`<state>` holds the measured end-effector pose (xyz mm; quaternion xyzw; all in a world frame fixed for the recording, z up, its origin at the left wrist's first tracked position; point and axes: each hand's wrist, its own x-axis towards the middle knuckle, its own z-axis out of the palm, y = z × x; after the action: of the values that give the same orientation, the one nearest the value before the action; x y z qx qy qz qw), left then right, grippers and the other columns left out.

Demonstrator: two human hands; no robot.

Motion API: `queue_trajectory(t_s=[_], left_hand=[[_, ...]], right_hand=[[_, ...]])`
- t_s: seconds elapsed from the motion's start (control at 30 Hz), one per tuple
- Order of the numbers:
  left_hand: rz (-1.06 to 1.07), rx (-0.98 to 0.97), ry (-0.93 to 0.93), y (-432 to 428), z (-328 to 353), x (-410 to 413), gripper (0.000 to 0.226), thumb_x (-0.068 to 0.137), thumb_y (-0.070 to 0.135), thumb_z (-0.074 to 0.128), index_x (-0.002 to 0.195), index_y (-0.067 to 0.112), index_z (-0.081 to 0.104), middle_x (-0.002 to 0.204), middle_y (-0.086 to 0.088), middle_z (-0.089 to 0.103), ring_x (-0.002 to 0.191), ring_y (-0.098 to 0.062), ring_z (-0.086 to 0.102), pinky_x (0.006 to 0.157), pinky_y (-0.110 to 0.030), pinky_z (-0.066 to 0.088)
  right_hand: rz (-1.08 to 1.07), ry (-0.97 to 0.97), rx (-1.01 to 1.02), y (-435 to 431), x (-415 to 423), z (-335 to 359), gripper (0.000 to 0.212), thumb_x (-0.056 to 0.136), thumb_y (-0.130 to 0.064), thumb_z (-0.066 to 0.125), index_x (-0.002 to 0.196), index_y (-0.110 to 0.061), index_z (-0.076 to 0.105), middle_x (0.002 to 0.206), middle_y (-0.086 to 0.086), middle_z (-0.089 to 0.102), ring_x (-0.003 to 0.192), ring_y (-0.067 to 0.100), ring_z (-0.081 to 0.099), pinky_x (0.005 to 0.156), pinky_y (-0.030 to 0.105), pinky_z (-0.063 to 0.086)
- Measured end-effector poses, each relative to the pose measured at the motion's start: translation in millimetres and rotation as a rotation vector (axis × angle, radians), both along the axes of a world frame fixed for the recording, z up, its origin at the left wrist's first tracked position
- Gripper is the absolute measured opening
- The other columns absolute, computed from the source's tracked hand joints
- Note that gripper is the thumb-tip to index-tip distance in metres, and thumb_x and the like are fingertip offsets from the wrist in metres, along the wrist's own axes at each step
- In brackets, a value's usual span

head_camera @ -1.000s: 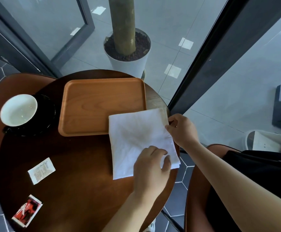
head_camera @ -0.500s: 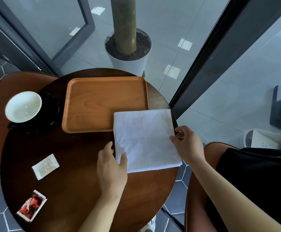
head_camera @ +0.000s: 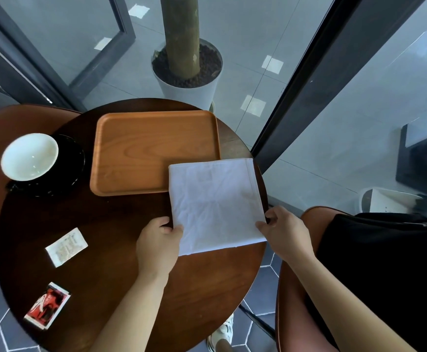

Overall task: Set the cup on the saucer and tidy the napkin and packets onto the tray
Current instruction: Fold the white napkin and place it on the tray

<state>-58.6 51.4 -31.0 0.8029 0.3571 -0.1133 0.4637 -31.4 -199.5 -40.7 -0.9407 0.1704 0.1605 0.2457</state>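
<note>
Two hands pinch the folded napkin point(head_camera: 213, 204): left hand point(head_camera: 159, 246) on its near-left edge, right hand point(head_camera: 282, 231) on its near-right edge. It overlaps the tray point(head_camera: 154, 151) corner. Napkin step underway; next, lift it fully onto the tray.

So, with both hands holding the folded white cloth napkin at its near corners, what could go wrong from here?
1. The folded white cloth napkin is pinched only at its near corners by the left hand and the right hand, so it may sag and unfold when lifted.
2. It reaches the round dark wooden table's right edge and could slip off there.
3. Its far corner overlaps the rectangular wooden tray, so dragging may push the tray.
</note>
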Motion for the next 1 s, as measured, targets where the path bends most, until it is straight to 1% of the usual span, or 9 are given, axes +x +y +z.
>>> queue_trajectory(t_s=[0.1, 0.23, 0.33, 0.43, 0.53, 0.7, 0.83, 0.9, 1.0], left_hand=[[-0.058, -0.042, 0.030, 4, -1, -7, 0.040, 0.084, 0.026, 0.073, 0.122, 0.016, 0.065, 0.082, 0.016, 0.067, 0.087, -0.014, 0.067, 0.080, -0.035, 0.055], [-0.079, -0.095, 0.020, 8, -1, -15, 0.027, 0.083, 0.015, 0.074, 0.109, 0.020, 0.068, 0.083, 0.012, 0.071, 0.078, -0.010, 0.069, 0.063, -0.024, 0.053], [0.006, -0.209, -0.025, 12, 1, -17, 0.027, 0.083, 0.002, 0.071, 0.102, 0.022, 0.068, 0.083, 0.005, 0.074, 0.075, -0.015, 0.073, 0.058, -0.026, 0.059], [0.040, -0.245, -0.068, 17, 2, -19, 0.029, 0.083, -0.002, 0.070, 0.099, 0.022, 0.069, 0.085, 0.001, 0.074, 0.074, -0.012, 0.074, 0.057, -0.027, 0.060], [0.047, -0.257, -0.122, 20, 6, -20, 0.031, 0.083, -0.002, 0.069, 0.096, 0.027, 0.070, 0.086, 0.002, 0.074, 0.077, -0.014, 0.074, 0.059, -0.028, 0.060], [0.028, -0.158, -0.221, 26, 20, -25, 0.029, 0.083, 0.005, 0.068, 0.101, 0.028, 0.073, 0.085, 0.012, 0.073, 0.076, -0.005, 0.070, 0.067, -0.030, 0.059], [0.016, -0.082, -0.285, 41, 30, -39, 0.027, 0.085, 0.011, 0.069, 0.103, 0.031, 0.070, 0.088, 0.020, 0.071, 0.081, 0.003, 0.067, 0.057, -0.015, 0.052], [0.047, -0.078, -0.279, 54, 30, -52, 0.027, 0.086, 0.014, 0.070, 0.107, 0.031, 0.069, 0.089, 0.018, 0.072, 0.085, 0.006, 0.067, 0.056, -0.010, 0.052], [0.130, -0.130, -0.284, 75, 27, -76, 0.029, 0.087, 0.010, 0.071, 0.107, 0.031, 0.067, 0.091, 0.017, 0.073, 0.085, 0.002, 0.070, 0.058, -0.014, 0.055]], right_hand=[[-0.030, 0.026, 0.042, -3, -9, -1, 0.029, 0.083, -0.033, 0.071, 0.107, -0.018, 0.063, 0.084, -0.009, 0.063, 0.082, 0.017, 0.061, 0.070, 0.032, 0.047], [-0.139, 0.061, 0.198, -4, -15, -1, 0.025, 0.077, -0.027, 0.079, 0.091, -0.021, 0.059, 0.075, -0.002, 0.065, 0.069, 0.022, 0.066, 0.068, 0.040, 0.056], [-0.267, 0.086, 0.387, -4, -17, 2, 0.027, 0.074, -0.020, 0.084, 0.089, -0.020, 0.061, 0.077, 0.003, 0.066, 0.059, 0.022, 0.069, 0.060, 0.038, 0.058], [-0.348, 0.111, 0.532, -1, -17, 5, 0.028, 0.074, -0.016, 0.085, 0.093, -0.019, 0.064, 0.080, 0.004, 0.070, 0.056, 0.015, 0.067, 0.054, 0.028, 0.054], [-0.328, 0.077, 0.575, 5, -17, 10, 0.026, 0.075, -0.014, 0.083, 0.093, -0.019, 0.066, 0.074, 0.000, 0.071, 0.054, 0.009, 0.062, 0.056, 0.026, 0.049], [-0.262, -0.179, 0.543, 22, -25, 23, 0.021, 0.080, -0.016, 0.080, 0.087, -0.032, 0.068, 0.081, -0.017, 0.072, 0.068, 0.004, 0.067, 0.061, 0.022, 0.053], [-0.225, -0.246, 0.578, 38, -36, 30, 0.023, 0.080, -0.018, 0.080, 0.090, -0.036, 0.068, 0.085, -0.022, 0.071, 0.078, 0.001, 0.068, 0.062, 0.015, 0.053], [-0.184, -0.226, 0.589, 49, -42, 31, 0.025, 0.080, -0.017, 0.079, 0.092, -0.036, 0.068, 0.084, -0.019, 0.071, 0.075, 0.006, 0.068, 0.062, 0.016, 0.053], [-0.148, -0.144, 0.669, 71, -51, 27, 0.027, 0.082, -0.011, 0.076, 0.093, -0.034, 0.069, 0.080, -0.008, 0.070, 0.071, 0.017, 0.069, 0.059, 0.029, 0.060]])
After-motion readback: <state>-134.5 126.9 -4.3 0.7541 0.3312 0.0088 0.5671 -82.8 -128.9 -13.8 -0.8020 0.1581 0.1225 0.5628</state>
